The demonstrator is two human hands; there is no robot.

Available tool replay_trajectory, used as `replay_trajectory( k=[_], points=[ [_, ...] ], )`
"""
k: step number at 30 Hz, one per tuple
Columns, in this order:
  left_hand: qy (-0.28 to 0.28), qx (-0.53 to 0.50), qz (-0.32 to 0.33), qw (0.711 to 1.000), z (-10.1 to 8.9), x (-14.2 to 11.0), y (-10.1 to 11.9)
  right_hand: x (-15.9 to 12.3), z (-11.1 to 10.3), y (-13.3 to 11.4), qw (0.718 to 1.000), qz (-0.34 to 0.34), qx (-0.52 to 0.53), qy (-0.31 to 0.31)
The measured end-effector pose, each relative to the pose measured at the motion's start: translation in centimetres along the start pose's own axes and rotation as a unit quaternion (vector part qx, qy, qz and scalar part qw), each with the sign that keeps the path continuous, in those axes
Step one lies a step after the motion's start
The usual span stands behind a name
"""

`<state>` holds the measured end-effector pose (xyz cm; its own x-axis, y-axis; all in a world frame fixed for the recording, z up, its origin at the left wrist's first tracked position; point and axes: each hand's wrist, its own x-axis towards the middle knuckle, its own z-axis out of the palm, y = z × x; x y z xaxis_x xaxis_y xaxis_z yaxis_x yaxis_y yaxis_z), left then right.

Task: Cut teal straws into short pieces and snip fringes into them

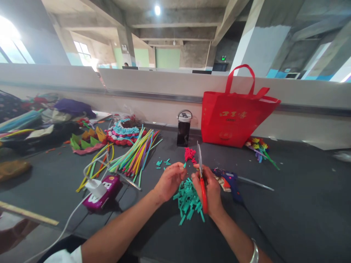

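My left hand (171, 179) pinches a small teal piece (184, 165) between thumb and fingertips. Closed around red-handled scissors (203, 190), my right hand (210, 191) is a short way to the right, with the blades pointing up and away. Below and between both hands lies a heap of short teal pieces (188, 201) on the dark table. A small pile of pinkish-red pieces (189, 154) is just beyond my fingertips. A few more teal bits (159, 163) lie to the left of it.
A blue glue gun (233, 184) lies right of my right hand. Long coloured strips (137, 153), a purple power strip (102, 193) with a white plug and cable are left. A bottle (184, 129) and a red bag (236, 118) stand behind, before a low partition (153, 86).
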<state>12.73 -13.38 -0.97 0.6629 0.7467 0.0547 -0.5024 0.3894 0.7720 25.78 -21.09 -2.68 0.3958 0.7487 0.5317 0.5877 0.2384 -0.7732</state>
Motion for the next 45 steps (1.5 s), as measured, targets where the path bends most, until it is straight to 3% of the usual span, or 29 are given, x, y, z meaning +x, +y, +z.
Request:
replay_trajectory(
  k=[11, 16, 20, 23, 25, 31, 36, 45],
  points=[
    [-0.034, 0.089, -0.101, 0.99, -0.2, 0.0, -0.9, 0.3, -0.4, -1.7, 0.996, 0.019, 0.09, 0.005],
    [0.013, 0.215, -0.018, 0.976, 0.2, -0.2, -0.5, 0.4, -0.3, -0.7, 0.995, 0.048, 0.083, 0.018],
    [0.027, 0.347, 0.052, 0.936, 0.3, -0.1, -0.5, 0.4, -0.2, -0.4, 0.996, 0.059, 0.071, 0.021],
    [0.034, 0.41, 0.061, 0.909, 0.2, -0.1, -0.6, 0.4, -0.2, -0.4, 0.997, 0.051, 0.052, 0.01],
    [0.038, 0.375, 0.045, 0.925, 0.0, -0.1, -0.7, 0.4, -0.1, -0.4, 0.998, 0.046, 0.041, 0.007],
    [0.072, 0.141, 0.016, 0.987, -0.1, 0.1, -0.3, 0.2, 0.1, 0.2, 0.998, 0.038, -0.035, 0.026],
    [0.094, 0.028, 0.049, 0.994, 0.0, 0.2, 0.2, -0.5, 0.9, 0.7, 0.994, 0.016, -0.102, -0.041],
    [0.099, 0.002, 0.082, 0.992, 0.5, 0.0, -0.1, -0.9, 1.6, 0.7, 0.974, -0.006, -0.212, -0.076]
  ],
)
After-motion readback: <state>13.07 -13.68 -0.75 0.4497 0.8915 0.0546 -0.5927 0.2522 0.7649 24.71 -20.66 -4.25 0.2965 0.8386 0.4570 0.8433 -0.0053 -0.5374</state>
